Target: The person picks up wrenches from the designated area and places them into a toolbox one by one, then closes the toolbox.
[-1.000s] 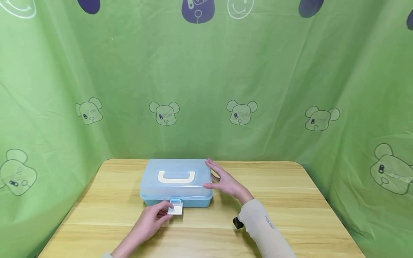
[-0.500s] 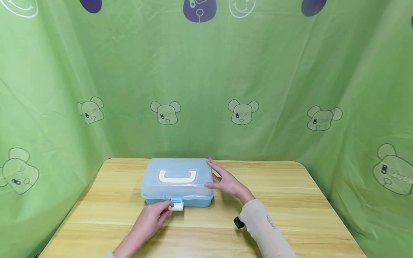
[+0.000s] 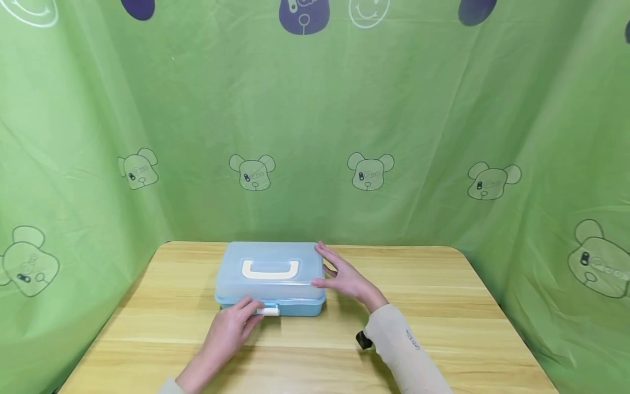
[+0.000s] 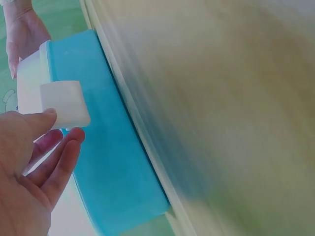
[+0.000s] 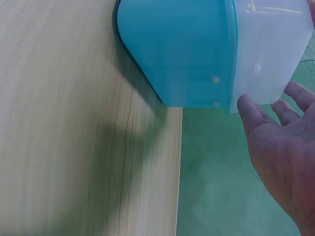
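A plastic storage box with a clear bluish lid [image 3: 226,276] and a blue base [image 3: 302,310] stands on the table, lid down. On its top lies a white carrying handle [image 3: 270,275]. My left hand [image 3: 228,325] pinches the side edge of the white latch [image 3: 269,312] at the front of the box. In the left wrist view the thumb lies on the latch [image 4: 65,103] and the fingertips sit at its edge. Fingers spread, my right hand [image 3: 346,282] touches the right end of the lid. What the box contains cannot be made out.
The wooden table [image 3: 418,284] has rounded far corners, and the box stands near its far edge. A green curtain [image 3: 315,109] printed with bear heads hangs behind and on both sides. A small black device [image 3: 364,340] sits under the right wrist.
The latch has swung up from sticking out at the front to lying nearer the box's front, and my left hand has risen with it. My right hand stays at the lid.
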Action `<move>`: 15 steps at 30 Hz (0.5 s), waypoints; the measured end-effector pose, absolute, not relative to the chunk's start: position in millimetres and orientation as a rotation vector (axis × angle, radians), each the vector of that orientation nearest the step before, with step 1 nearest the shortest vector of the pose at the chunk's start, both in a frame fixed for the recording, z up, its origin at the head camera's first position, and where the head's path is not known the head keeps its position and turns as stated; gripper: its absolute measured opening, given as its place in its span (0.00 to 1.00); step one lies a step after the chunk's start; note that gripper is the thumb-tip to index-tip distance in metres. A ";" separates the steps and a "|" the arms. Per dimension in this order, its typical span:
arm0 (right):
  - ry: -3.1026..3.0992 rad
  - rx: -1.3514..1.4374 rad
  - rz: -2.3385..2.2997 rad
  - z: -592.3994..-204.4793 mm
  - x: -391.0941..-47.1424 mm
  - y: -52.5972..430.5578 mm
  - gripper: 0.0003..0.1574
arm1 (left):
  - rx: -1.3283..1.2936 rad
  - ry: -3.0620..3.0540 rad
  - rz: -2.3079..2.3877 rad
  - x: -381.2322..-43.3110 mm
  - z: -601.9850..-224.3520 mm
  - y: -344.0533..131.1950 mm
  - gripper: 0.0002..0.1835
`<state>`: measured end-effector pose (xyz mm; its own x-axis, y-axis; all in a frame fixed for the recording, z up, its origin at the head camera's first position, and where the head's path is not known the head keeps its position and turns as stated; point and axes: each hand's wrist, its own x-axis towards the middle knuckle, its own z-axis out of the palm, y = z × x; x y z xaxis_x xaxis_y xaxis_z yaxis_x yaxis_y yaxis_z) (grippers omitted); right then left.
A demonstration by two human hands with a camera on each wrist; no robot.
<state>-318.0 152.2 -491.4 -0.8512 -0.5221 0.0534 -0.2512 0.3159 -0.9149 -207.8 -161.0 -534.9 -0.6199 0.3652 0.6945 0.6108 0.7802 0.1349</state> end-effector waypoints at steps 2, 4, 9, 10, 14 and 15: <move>2.328 -0.700 -1.552 -491.5 -317.8 152.1 0.66 | -0.717 -2.299 -0.478 -208.4 -534.8 -160.5 0.16; 2.325 -0.700 -1.554 -491.0 -317.2 152.0 0.66 | -0.708 -2.304 -0.488 -208.7 -534.5 -160.0 0.17; 2.324 -0.702 -1.555 -490.0 -316.1 151.7 0.66 | -0.705 -2.296 -0.514 -210.7 -534.1 -160.1 0.19; 2.327 -0.701 -1.553 -489.5 -315.8 151.6 0.66 | -0.714 -2.289 -0.516 -211.5 -533.9 -160.4 0.19; 2.330 -0.693 -1.557 -488.6 -315.5 151.7 0.66 | -0.773 -2.261 -0.475 -215.2 -533.1 -161.7 0.19; 2.333 -0.692 -1.556 -488.7 -315.5 151.8 0.66 | -0.791 -2.253 -0.465 -215.9 -532.8 -162.0 0.19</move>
